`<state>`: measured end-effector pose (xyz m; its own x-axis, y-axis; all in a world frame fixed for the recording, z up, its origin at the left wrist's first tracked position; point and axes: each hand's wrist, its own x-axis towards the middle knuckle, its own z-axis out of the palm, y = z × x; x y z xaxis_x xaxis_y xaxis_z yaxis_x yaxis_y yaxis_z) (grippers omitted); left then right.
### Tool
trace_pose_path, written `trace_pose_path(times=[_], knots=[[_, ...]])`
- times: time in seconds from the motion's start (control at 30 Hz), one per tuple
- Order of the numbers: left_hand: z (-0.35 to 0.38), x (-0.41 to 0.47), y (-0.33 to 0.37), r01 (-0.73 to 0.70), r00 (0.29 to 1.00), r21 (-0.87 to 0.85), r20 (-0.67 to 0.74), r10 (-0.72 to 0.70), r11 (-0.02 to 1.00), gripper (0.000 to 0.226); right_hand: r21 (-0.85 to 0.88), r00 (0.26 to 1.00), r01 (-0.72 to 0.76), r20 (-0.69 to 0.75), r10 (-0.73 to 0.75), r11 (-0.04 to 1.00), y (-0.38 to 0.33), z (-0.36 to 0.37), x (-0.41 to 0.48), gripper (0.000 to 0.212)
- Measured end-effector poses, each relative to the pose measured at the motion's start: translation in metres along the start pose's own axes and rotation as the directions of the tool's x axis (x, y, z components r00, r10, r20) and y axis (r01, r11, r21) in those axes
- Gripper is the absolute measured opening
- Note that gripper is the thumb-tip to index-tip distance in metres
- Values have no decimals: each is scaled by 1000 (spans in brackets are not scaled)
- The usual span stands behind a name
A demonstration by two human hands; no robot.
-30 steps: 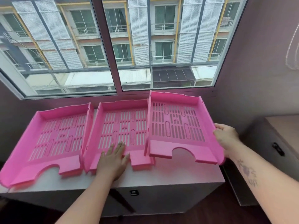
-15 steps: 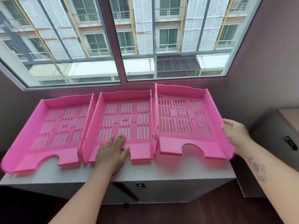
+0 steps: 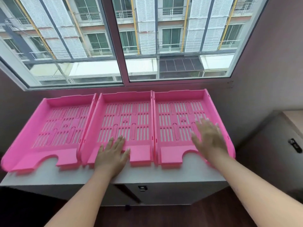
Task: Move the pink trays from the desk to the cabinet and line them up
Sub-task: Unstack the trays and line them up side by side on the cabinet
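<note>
Left hand: the left hand lies flat and open, palm down, fingers spread, on the front notch of the middle pink tray; it grasps nothing.
Right hand: the right hand is open with fingers spread, blurred, over the front right part of the right pink tray, at about 3 o'clock from the left hand; whether it touches the tray floor cannot be told.
Cabinet: the white cabinet carries all three trays; its bare front strip shows at 6 o'clock, with a small dark lock below the edge.
Trays: left pink tray, middle and right ones sit side by side in a row, side walls touching or nearly so, cut-out fronts toward the person; the left one overhangs the cabinet's left end.
Side unit: a grey unit with a dark handle stands at 3 o'clock.
Window: a window runs behind the trays at 12 o'clock, facing a building with white shutters.
</note>
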<state>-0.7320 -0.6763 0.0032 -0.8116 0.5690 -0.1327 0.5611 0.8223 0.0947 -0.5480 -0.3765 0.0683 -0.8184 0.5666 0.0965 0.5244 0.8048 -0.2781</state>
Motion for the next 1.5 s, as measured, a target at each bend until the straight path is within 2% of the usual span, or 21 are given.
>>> trace_pose_path(times=[0.07,0.13,0.17,0.4,0.53,0.6,0.67,0.73,0.77,0.83,0.87,0.93,0.97,1.03,1.17,1.27,1.37,1.47,1.5], knots=[[-1,0,0,0,1000,7,-3,0,1000,75,-16,973,130,196,-125,991,-27,20,-13,70],[-1,0,-1,-2,1000,10,-8,2,1000,75,-28,928,167,343,-148,985,-41,41,-21,79],[0,1,-3,-5,1000,13,-15,6,1000,75,-42,916,182,370,-154,982,-43,51,-23,81],[-4,15,-5,-20,1000,12,-7,20,1000,75,-105,927,187,347,-140,977,-44,71,-7,69],[-20,23,-12,-96,994,-108,50,102,989,72,-105,904,153,416,-96,983,-49,63,6,67],[-32,18,-18,-158,986,-131,-71,149,979,68,-14,917,64,395,-53,998,-59,55,11,70],[-43,11,-29,-180,944,-73,-294,151,981,63,147,956,-23,294,-21,989,-77,47,14,75],[-50,7,-44,-53,906,-96,-424,7,994,66,258,971,-32,235,-30,966,-101,45,17,79],[-53,7,-52,55,905,-164,-408,-119,985,72,302,970,-46,240,-30,952,-112,47,18,80],[-59,14,-68,269,901,-368,-229,-367,890,84,379,963,-112,269,6,919,-132,53,21,81],[-61,20,-74,337,895,-489,-100,-436,804,87,411,957,-154,290,31,899,-139,57,23,82],[-65,31,-85,381,895,-649,80,-438,659,81,445,941,-233,329,85,865,-150,64,26,82],[-68,33,-89,371,899,-670,86,-429,643,74,446,935,-266,333,117,855,-154,67,26,81],[-67,34,-94,347,909,-647,53,-414,679,61,449,934,-313,306,185,837,-160,73,27,78],[-58,29,-98,301,927,-661,32,-375,688,53,415,937,-338,235,259,845,-164,78,24,74],[-57,36,-101,245,933,-685,-26,-360,686,21,387,938,-338,212,274,858,-166,79,25,72],[-58,41,-103,224,934,-689,-49,-353,689,32,370,947,-320,157,281,872,-166,84,29,69],[-58,44,-105,184,955,-702,-37,-293,688,20,374,952,-303,149,266,876,-166,84,28,68],[-57,43,-106,189,963,-700,-6,-270,688,32,372,957,-288,153,248,882,-167,82,26,69]])
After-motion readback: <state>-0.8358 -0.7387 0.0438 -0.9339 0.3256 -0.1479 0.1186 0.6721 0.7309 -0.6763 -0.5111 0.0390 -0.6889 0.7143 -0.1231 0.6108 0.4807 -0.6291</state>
